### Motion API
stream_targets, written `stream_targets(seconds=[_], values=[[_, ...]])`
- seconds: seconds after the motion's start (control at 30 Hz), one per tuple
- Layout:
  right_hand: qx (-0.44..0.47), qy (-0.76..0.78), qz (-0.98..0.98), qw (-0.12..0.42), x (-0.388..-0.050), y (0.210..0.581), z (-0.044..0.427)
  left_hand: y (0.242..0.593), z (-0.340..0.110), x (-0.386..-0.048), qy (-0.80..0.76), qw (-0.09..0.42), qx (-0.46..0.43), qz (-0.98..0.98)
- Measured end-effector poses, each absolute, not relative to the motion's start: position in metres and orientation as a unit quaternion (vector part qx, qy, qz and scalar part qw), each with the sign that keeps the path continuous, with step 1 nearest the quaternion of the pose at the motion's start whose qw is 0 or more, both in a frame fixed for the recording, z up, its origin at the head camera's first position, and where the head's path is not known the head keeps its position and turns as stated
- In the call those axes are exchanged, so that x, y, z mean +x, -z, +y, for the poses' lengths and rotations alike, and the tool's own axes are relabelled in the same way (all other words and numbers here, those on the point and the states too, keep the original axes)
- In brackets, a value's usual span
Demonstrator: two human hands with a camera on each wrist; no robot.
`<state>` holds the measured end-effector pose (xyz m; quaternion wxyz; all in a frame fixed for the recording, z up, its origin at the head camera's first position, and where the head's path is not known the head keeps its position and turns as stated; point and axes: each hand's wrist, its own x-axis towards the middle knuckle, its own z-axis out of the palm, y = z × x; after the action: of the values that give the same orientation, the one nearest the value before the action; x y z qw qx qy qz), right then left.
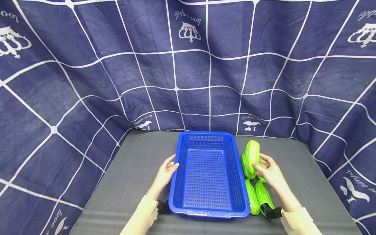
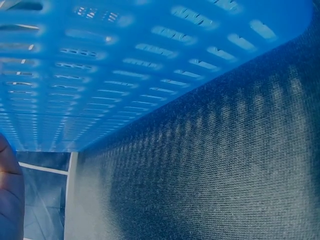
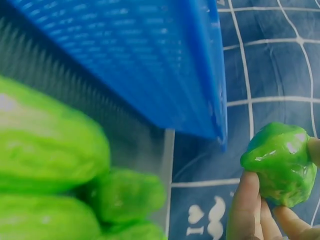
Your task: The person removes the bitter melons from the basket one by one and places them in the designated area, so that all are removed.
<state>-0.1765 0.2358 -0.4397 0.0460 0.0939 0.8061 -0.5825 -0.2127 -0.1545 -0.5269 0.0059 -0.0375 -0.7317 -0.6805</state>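
Observation:
A blue plastic basket (image 1: 205,213) with perforated walls and floor stands on the grey table, and its inside shows bare. My left hand (image 1: 165,173) holds its left rim, thumb near the top edge; in the left wrist view the basket's side wall (image 2: 125,65) fills the upper part, and only a sliver of the hand (image 2: 9,200) shows. To the right of the basket, my right hand (image 1: 269,169) grips a bright green ridged bitter melon (image 1: 252,153), raised above the others. The right wrist view shows that melon (image 3: 282,162) end-on between thumb and fingers.
Several more bitter melons (image 1: 262,194) lie in a pile along the basket's right side, under and beside the right forearm. The grey tabletop (image 1: 129,169) runs out on both sides. A navy cloth (image 1: 223,71) with white lines hangs behind the table's far edge.

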Motion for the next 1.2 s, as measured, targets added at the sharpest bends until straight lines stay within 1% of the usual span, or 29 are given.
stream_targets(seconds=[0.23,0.3,0.53,0.63,0.87,1.0,1.2], values=[[0.1,0.561,0.821,0.039,-0.158,0.452,0.267,0.526,-0.155,-0.211,0.682,0.011,-0.046,-0.73],[0.105,0.54,0.834,0.045,-0.152,0.456,0.277,0.526,-0.155,-0.211,0.681,0.01,-0.046,-0.731],[0.124,0.503,0.851,0.093,-0.135,0.471,0.303,0.526,-0.155,-0.211,0.676,0.005,-0.033,-0.736],[0.116,0.501,0.852,0.1,-0.128,0.478,0.31,0.526,-0.155,-0.212,0.677,0.003,-0.031,-0.736],[0.09,0.483,0.865,0.099,-0.112,0.492,0.326,0.527,-0.155,-0.212,0.678,0.005,-0.034,-0.734],[0.092,0.481,0.863,0.125,-0.105,0.497,0.335,0.526,-0.155,-0.211,0.678,0.003,-0.029,-0.735],[0.097,0.471,0.859,0.177,-0.102,0.503,0.342,0.525,-0.154,-0.21,0.669,0.005,-0.03,-0.742]])
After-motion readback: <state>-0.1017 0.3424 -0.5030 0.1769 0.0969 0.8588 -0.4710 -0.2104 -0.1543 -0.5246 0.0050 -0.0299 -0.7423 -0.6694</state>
